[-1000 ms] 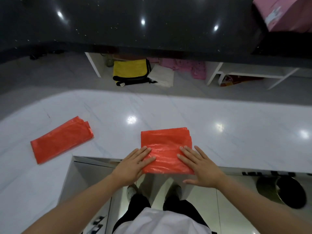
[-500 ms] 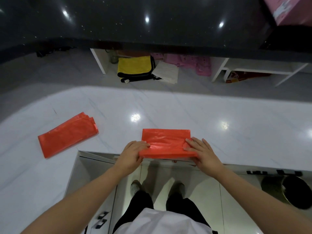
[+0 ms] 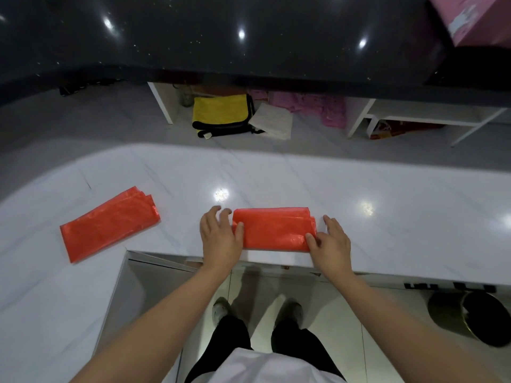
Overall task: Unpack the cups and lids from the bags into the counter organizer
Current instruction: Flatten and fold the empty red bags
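Observation:
A red plastic bag [image 3: 273, 228], folded into a flat narrow rectangle, lies on the white marble counter [image 3: 387, 217] close to its front edge. My left hand [image 3: 219, 236] is at the bag's left end, thumb pressing on the plastic and fingers spread on the counter beside it. At the right end my right hand [image 3: 330, 241] rests the same way, thumb on the bag's corner and fingers straight alongside. A second folded red bag [image 3: 109, 223] lies flat to the left, apart from both hands. No cups, lids or organizer are in view.
The counter bends into an L on my left. A dark round bin [image 3: 481, 319] stands on the floor at lower right. Beyond the counter, a yellow and black bag [image 3: 221, 113] and pink items sit under a black countertop. A pink box [image 3: 475, 17] is at top right.
The middle bag went from a wide square to a narrower folded strip. My hands moved off its top out to its two ends.

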The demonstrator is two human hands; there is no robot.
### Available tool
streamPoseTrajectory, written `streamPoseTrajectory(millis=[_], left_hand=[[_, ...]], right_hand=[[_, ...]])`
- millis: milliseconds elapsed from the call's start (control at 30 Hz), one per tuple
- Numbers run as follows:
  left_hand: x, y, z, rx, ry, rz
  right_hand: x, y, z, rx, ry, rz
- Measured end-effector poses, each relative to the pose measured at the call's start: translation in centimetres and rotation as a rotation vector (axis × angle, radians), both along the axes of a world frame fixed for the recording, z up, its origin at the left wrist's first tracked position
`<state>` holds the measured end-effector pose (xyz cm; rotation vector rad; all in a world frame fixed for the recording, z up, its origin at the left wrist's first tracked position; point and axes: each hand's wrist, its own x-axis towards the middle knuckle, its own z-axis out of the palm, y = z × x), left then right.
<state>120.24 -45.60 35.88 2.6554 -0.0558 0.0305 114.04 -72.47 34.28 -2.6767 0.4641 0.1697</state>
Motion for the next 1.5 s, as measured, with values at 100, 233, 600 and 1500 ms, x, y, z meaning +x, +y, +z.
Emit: streamPoseTrajectory(millis=[100, 233, 600, 1500], left_hand=[[-0.1, -1.7, 0.0, 0.213, -0.133, -0.401], [0.3, -3.6, -0.8, 0.402, 0.041, -0.546], [0.5, -3.4, -3.0, 0.345, 0.051, -0.535], [0.0, -4.9, -3.2, 0.242, 0.191, -0.217]], right_hand=[[0.0, 0.3, 0.4, -0.019, 0.008, -0.013], [0.1, 1.0, 1.9, 0.051, -0.147, -0.094], [4.2, 6.8, -0.6, -0.211, 0.006, 0.376], [3.1, 4.1, -1.6, -0.217, 0.075, 0.183]])
